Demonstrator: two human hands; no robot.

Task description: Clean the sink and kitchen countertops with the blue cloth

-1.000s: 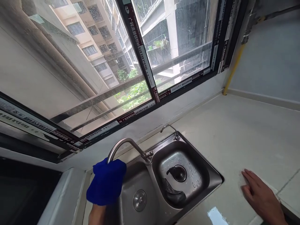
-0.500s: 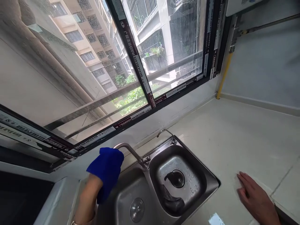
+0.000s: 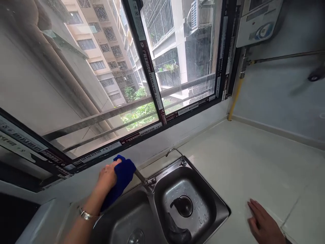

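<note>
The left hand [image 3: 108, 176] is closed on a blue cloth [image 3: 125, 173], which covers the upper part of the faucet [image 3: 141, 177] on the far side of the sink [image 3: 220, 203]. To the right, the right hand [image 3: 264, 222] lies empty on the counter [image 3: 243, 156], fingers straight, while a dark limp thing [image 3: 179, 234] sits in the right basin [image 3: 212, 206].

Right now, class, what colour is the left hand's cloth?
The cloth is deep blue, clearest in the head view.
</note>
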